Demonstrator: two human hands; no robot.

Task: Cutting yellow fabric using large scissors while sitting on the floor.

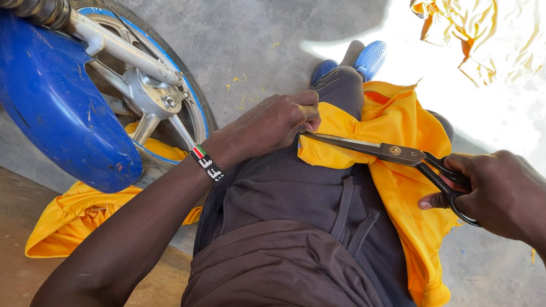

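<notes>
My left hand (280, 121) pinches the yellow cloth (398, 183) taut across my lap, while my right hand (500, 195) has its grip closed through the handles of the scissors (384, 151). The blade tips sit near my left fingers; if the cloth slackens, I judge they could nick them.

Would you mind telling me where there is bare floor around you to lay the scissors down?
Bare concrete floor lies between the motorcycle wheel and the blue shoes, and again right of the yellow cloth, below the right hand. Crowded: the lap, where the left hand pinches cloth at the scissors.
</notes>
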